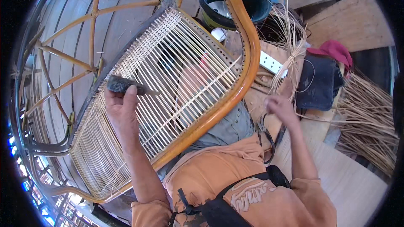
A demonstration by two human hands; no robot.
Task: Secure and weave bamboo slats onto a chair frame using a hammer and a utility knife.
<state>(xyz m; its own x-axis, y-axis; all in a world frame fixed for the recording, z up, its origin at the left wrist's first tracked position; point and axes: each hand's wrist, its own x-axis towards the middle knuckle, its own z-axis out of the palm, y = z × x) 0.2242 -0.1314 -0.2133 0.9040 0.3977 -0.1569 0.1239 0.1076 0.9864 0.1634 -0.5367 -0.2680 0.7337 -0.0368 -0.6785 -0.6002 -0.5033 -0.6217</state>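
My left hand [122,109] grips a pointed tool [126,86] with a thick, dark, wrapped handle and a short, narrow tip. The tool is over a rattan chair frame [201,127] lying across my lap. Pale cane strands [162,65] are strung across the frame, woven closely along the far left side and open in the middle. To the right of the frame, my right hand [281,108] is closed, fingers curled together. Whether it holds a thin strand cannot be made out. Just beyond it lies a tied bundle of cane strips [290,61].
A dark bucket [263,14] stands beyond the frame, with a white power strip [272,64] nearer. At right are a dark pouch [316,85], a red cap [334,52] and a heap of cane [368,117]. Scissors [264,130] lie beside my lap. Curved rattan poles [67,56] extend left.
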